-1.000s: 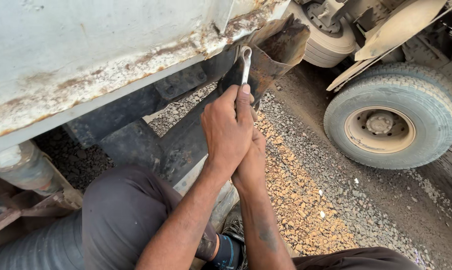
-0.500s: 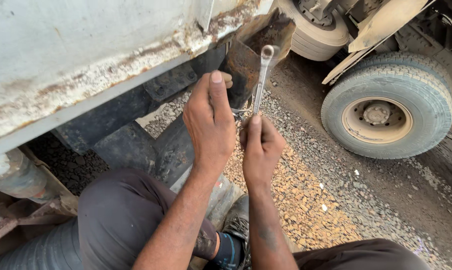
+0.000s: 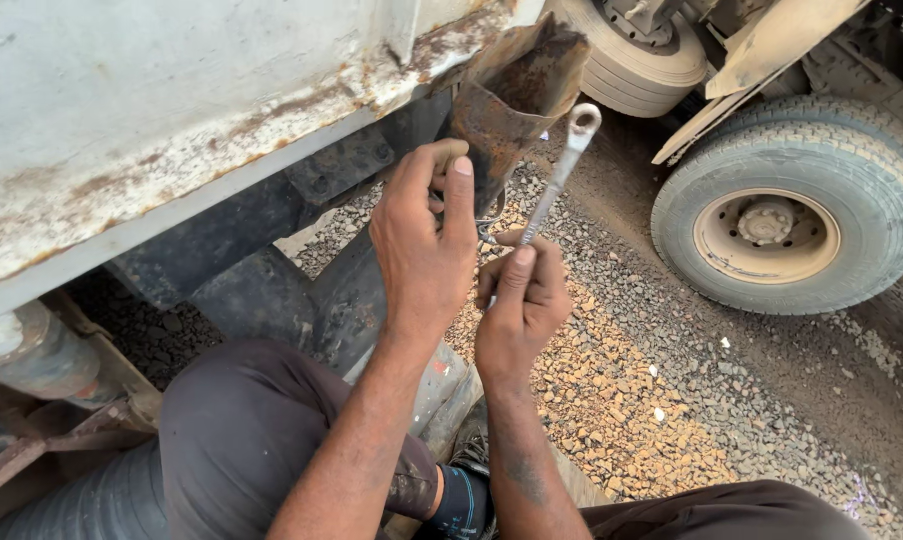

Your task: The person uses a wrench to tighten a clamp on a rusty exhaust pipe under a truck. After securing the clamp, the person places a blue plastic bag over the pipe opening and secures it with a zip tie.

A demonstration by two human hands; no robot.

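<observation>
Wrench (image 3: 560,180) stands upright in the right hand's (image 3: 520,300) closed grip; left hand (image 3: 424,245) clasps the rusty bracket (image 3: 517,95).

- Both forearms are left bare; no sleeves, gloves or rings are seen on the left hand (image 3: 427,255) or the right hand (image 3: 520,300).
- Dark brown-grey trousers (image 3: 237,440) are worn, creased at the knee.
- A dark sock with a blue band (image 3: 459,502) is seen at the ankle.

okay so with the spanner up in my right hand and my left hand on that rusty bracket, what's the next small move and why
Probably lower the spanner back toward the rusty bracket: the right hand holds it upright, ring end in the air, while the left hand grips the bracket's edge.
</observation>
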